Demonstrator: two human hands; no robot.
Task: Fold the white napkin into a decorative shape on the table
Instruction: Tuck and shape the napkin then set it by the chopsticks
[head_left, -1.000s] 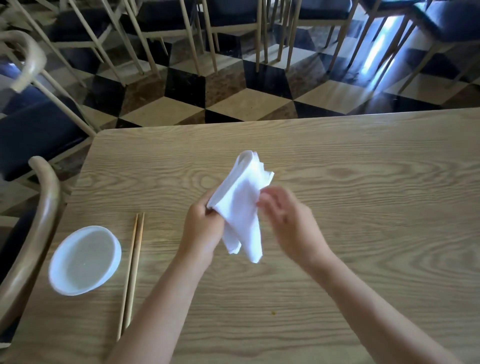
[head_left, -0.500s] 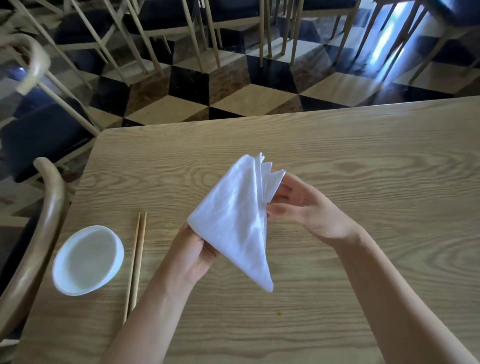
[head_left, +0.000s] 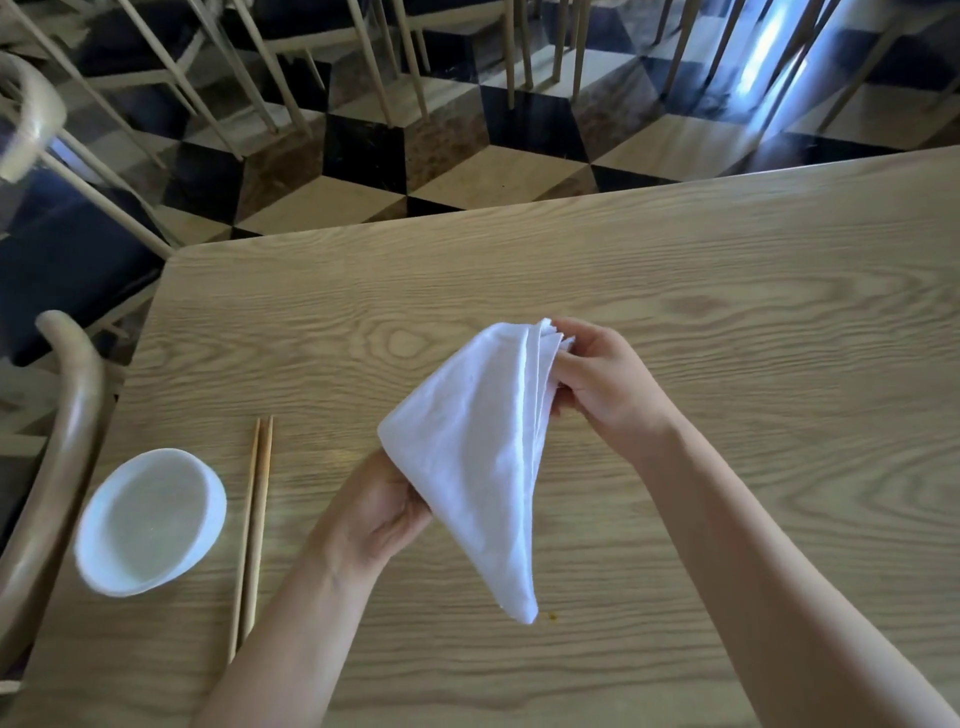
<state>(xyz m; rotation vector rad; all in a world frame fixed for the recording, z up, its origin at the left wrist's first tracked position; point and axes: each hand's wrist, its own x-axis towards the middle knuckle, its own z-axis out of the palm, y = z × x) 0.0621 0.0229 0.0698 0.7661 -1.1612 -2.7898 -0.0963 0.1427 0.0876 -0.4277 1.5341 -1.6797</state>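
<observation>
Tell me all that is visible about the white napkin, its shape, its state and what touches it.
The white napkin looks like soft woven cloth, folded into a long triangle or cone with several layered edges fanned at its upper right. It is held above the wooden table, its point hanging down toward the person. The left hand holds its lower left side; the right hand pinches the layered edges with its fingers. Whether the tip touches the table is unclear.

napkin (head_left: 478, 441) white | bowl (head_left: 150, 522) white | table (head_left: 727, 291) pale woodgrain | floor (head_left: 363, 156) black-beige checks
</observation>
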